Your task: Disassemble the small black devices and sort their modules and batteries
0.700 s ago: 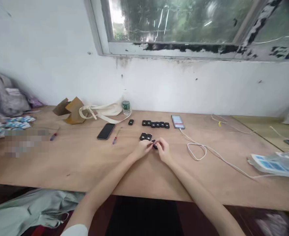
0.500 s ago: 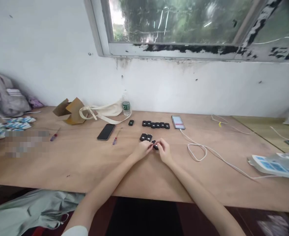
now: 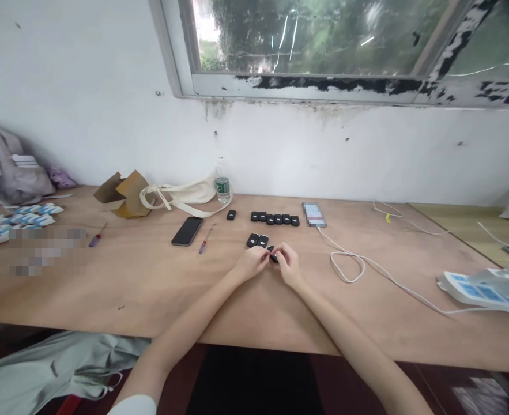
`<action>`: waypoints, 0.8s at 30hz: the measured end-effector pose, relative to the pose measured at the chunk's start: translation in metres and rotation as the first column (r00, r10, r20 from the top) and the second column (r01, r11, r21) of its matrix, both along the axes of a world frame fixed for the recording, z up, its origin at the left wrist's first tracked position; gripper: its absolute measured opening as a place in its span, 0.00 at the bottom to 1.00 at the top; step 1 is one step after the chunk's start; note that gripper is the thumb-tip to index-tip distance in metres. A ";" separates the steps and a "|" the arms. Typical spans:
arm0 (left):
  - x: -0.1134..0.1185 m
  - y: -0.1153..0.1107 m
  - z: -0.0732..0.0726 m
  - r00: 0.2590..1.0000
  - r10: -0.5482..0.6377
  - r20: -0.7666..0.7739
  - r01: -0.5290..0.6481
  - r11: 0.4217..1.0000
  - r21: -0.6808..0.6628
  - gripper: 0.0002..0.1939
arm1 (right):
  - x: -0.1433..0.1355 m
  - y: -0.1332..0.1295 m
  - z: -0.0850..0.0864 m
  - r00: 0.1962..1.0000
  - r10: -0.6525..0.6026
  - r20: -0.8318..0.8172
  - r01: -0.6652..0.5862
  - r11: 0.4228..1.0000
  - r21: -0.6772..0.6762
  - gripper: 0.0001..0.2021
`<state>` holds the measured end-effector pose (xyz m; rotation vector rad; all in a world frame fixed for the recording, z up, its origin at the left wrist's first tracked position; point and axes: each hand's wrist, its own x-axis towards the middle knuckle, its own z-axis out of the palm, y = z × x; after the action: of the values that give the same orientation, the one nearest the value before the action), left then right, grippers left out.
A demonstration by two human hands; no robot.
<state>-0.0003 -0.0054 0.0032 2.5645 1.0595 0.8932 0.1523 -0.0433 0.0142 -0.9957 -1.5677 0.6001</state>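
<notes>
Smooth, brownish wood makes up the broad table (image 3: pixel 159 300) here. On it a limp cream cloth bag (image 3: pixel 193 193) trails its strap beside an angular brown carton (image 3: pixel 128 196), flaps splayed, and a clear bottle (image 3: pixel 222 187). Six rounded black fobs (image 3: pixel 278 219) sit in a tidy row. Nearer, the left hand (image 3: pixel 252 263) and right hand (image 3: pixel 289 266) meet, fingers curled and drawn to a narrow pinch on one small black piece (image 3: pixel 274 258) between their fingertips, just beside a pair of matching fobs (image 3: pixel 257 240); I can't tell whether it touches the wood.

a white sleeve (image 3: pixel 134 405) tops the left arm (image 3: pixel 191 323).
</notes>
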 end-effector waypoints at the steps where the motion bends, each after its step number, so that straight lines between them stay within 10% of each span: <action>1: 0.000 0.000 0.001 1.000 0.004 0.006 -0.004 1.000 -0.006 0.07 | 0.000 0.000 0.000 1.000 -0.004 0.009 0.004 1.000 0.003 0.10; 9: -0.001 0.000 0.002 0.981 0.187 0.057 -0.179 0.976 -0.122 0.05 | 0.004 0.019 -0.021 0.846 -0.338 0.412 0.354 0.934 0.039 0.10; 13: -0.003 0.007 -0.003 0.968 0.237 0.087 -0.223 0.963 -0.152 0.08 | 0.006 0.025 -0.035 0.716 -0.307 0.627 0.348 0.936 0.061 0.14; 17: -0.001 0.013 -0.010 0.922 0.282 0.265 -0.192 0.929 -0.317 0.12 | 0.010 0.022 -0.034 0.794 -0.262 0.548 0.305 0.952 0.013 0.10; 21: 0.004 0.014 -0.010 0.781 0.338 0.525 0.188 0.675 -0.714 0.18 | 0.015 0.017 -0.030 0.953 -0.090 0.288 0.110 0.992 -0.054 0.13; 24: 0.005 0.010 -0.006 0.693 0.341 0.636 0.430 0.512 -0.743 0.21 | 0.013 0.015 -0.028 0.985 0.041 0.166 -0.023 0.994 -0.106 0.16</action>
<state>0.0047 0.0049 -0.0032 1.1606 0.8148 0.8950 0.1653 -0.0281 -0.0141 -1.1250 -1.7179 0.6386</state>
